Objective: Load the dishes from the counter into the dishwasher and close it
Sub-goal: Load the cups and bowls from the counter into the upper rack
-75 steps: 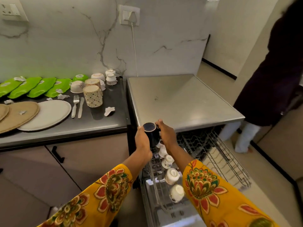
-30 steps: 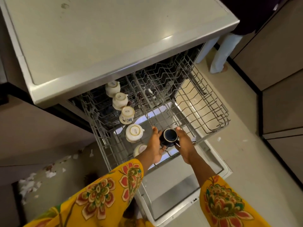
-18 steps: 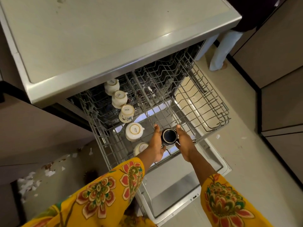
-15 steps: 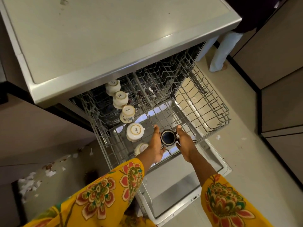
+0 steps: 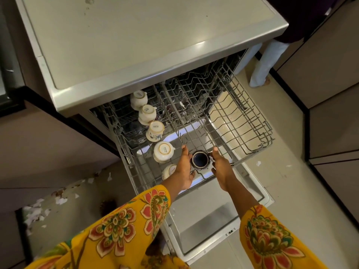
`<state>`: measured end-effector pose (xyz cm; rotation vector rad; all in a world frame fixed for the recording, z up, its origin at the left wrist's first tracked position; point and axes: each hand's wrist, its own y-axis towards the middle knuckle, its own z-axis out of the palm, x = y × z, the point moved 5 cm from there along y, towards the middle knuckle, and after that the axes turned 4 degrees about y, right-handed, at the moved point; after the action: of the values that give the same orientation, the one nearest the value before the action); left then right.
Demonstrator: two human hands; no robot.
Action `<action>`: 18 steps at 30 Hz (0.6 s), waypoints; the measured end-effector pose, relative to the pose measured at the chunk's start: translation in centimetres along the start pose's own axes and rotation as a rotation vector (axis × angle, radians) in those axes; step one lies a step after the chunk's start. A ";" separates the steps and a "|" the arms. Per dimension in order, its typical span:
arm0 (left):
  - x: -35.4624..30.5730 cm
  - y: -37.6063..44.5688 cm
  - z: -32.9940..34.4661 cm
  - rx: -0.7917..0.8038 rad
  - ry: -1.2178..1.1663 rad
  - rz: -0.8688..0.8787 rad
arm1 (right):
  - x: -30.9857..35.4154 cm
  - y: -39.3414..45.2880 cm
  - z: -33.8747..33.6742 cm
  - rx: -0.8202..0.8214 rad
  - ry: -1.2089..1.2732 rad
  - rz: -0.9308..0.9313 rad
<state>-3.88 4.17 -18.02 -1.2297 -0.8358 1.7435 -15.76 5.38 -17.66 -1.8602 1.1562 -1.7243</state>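
Note:
A dark cup [image 5: 200, 159] sits mouth up at the front of the pulled-out upper rack [image 5: 245, 121] of the dishwasher [image 5: 147, 39]. My left hand [image 5: 184, 169] presses against the cup's left side. My right hand [image 5: 221, 167] grips it from the right, at the handle. Several white cups [image 5: 163, 151] stand upside down in a row along the rack's left side. The nearest one is partly hidden by my left hand.
The dishwasher door [image 5: 206, 220] lies open below the rack. The right half of the rack holds only bare tines. Another person's legs [image 5: 269, 61] stand on the floor at the upper right. Torn paper scraps [image 5: 58, 200] litter the floor on the left.
My view swung from the counter down to the rack. Both hands carried the dark cup down to the rack's front and lowered it a little further since half a second ago.

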 end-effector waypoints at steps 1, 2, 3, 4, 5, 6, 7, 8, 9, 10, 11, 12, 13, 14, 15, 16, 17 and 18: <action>-0.1 -0.3 -0.1 0.004 -0.010 0.005 | 0.0 -0.2 -0.2 -0.037 0.004 -0.022; -0.1 -0.5 -0.2 0.003 -0.021 0.010 | 0.1 -0.4 -0.4 -0.085 0.011 -0.057; -0.2 -0.8 -0.3 0.002 -0.029 0.016 | 0.3 -0.7 -0.7 -0.134 0.029 -0.093; -0.4 -1.3 -0.4 0.004 -0.037 0.026 | 0.5 -1.0 -1.0 -0.174 0.061 -0.128; -0.7 -1.8 -0.5 0.011 -0.042 0.039 | 0.8 -1.4 -1.1 -0.200 0.095 -0.150; -1.0 -2.3 -0.7 0.020 -0.052 0.055 | 1.0 -1.8 -1.1 -0.215 0.121 -0.163; -1.3 -3.0 -0.8 0.029 -0.069 0.073 | 1.3 -2.2 -1.0 -0.217 0.141 -0.170; -1.6 -3.7 -1.0 0.032 -0.086 0.091 | 1.5 -2.5 -0.8 -0.208 0.147 -0.177; -1.9 -4.4 -1.3 0.030 -0.096 0.109 | 1.7 -2.9 -0.4 -0.186 0.140 -0.179; -2.1 -5.1 -1.6 0.025 -0.099 0.128 | 1.8 -3.3 0.3 -0.157 0.127 -0.179; -2.3 -5.8 -2.1 0.019 -0.100 0.147 | 2.0 -3.8 1.0 -0.128 0.118 -0.175; -2.5 -6.4 -2.8 0.007 -0.099 0.165 | 2.1 -4.3 1.8 -0.103 0.108 -0.170; -2.7 -7.1 -3.5 -0.011 -0.104 0.186 | 2.4 -4.8 2.8 -0.071 0.092 -0.167; -2.9 -7.7 -4.4 -0.032 -0.105 0.208 | 2.7 -5.5 4.0 -0.028 0.079 -0.163; -3.2 -8.4 -5.4 -0.044 -0.104 0.234 | 3.0 -6.2 5.3 0.019 0.070 -0.159; -3.6 -9.4 -6.3 -0.057 -0.101 0.265 | 3.2 -6.9 6.6 0.066 0.060 -0.151; -3.9 -10.3 -7.3 -0.064 -0.098 0.297 | 3.6 -7.7 8.0 0.107 0.047 -0.144; -4.3 -11.4 -8.3 -0.072 -0.095 0.327 | 3.9 -8.6 9.4 0.145 0.028 -0.143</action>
<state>7.65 5.76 -8.92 -1.4012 -0.7912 2.0614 -4.44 5.17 -10.73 -1.8756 0.9004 -1.8629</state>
